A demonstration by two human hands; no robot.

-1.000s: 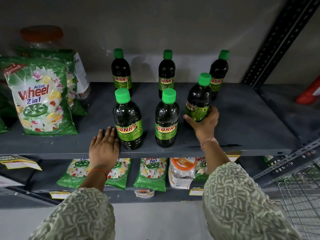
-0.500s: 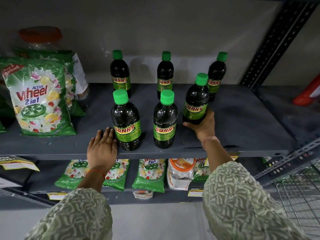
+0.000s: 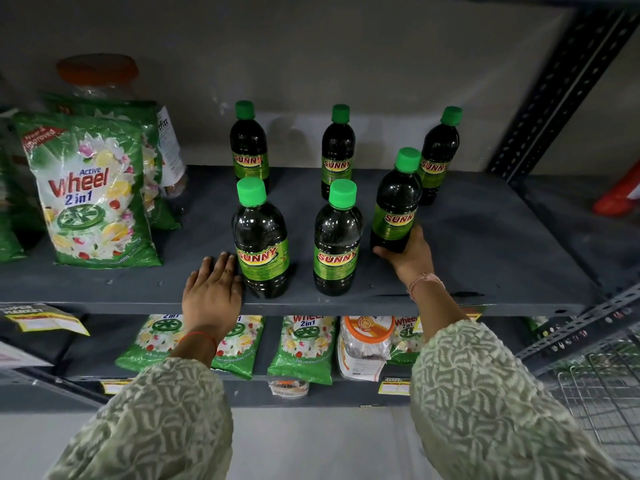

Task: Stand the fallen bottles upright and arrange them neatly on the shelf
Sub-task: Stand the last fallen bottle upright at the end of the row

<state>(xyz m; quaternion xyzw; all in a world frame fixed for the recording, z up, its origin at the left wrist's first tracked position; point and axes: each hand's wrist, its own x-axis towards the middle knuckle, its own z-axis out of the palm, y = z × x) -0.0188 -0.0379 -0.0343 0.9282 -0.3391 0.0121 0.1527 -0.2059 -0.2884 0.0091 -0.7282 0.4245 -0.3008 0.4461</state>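
Right hand (image 3: 408, 258) was wrapped round the base of the sixth bottle (image 3: 396, 202), at 3 o'clock from the front pair on the shelf (image 3: 485, 258). Left hand (image 3: 213, 289) lay flat, holding nothing. I'd slide it forward gently, matching the row's spacing.

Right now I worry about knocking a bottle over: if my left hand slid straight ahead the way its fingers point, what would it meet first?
The left hand lies flat beside the front left bottle, fingers pointing back and slightly right. It would probably brush that bottle's side first, though depth is unclear.
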